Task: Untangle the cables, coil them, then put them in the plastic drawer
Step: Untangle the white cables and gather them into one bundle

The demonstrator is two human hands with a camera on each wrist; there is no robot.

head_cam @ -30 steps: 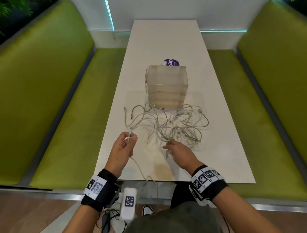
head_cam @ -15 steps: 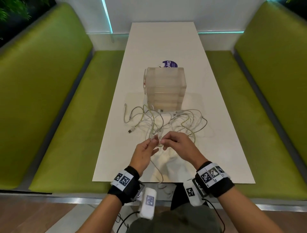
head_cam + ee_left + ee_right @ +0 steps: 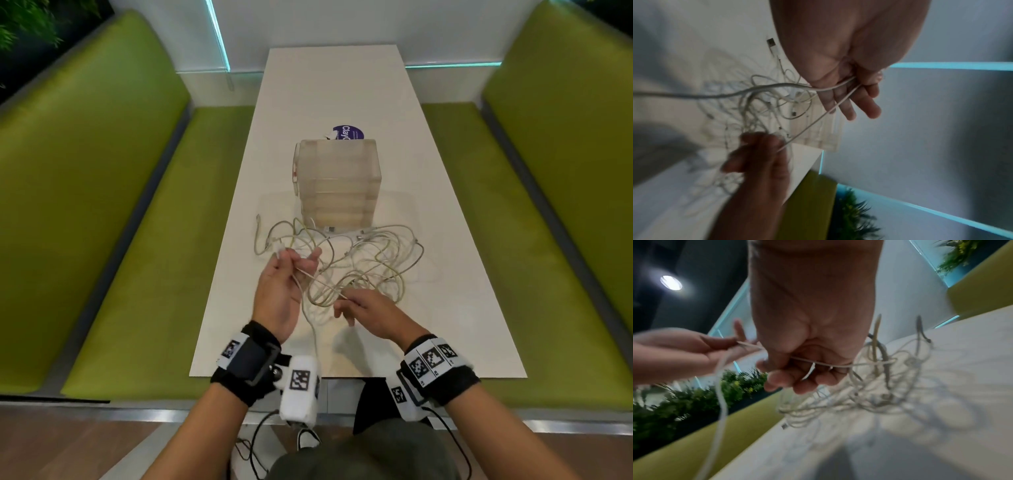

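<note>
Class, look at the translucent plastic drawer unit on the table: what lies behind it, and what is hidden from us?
Behind the plastic drawer unit a round purple sticker lies on the table. Only its far half shows, lettered "Clay"; the unit covers the rest.

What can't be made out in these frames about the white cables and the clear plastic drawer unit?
- Tangle of white cables: head view too small to count them or trace crossings; both wrist views blurred.
- Clear plastic drawer unit: translucent walls hide its contents.
- Cable's hanging end: past the white table edge, hidden by the wrist camera.
- Right hand: grip motion-blurred.
</note>
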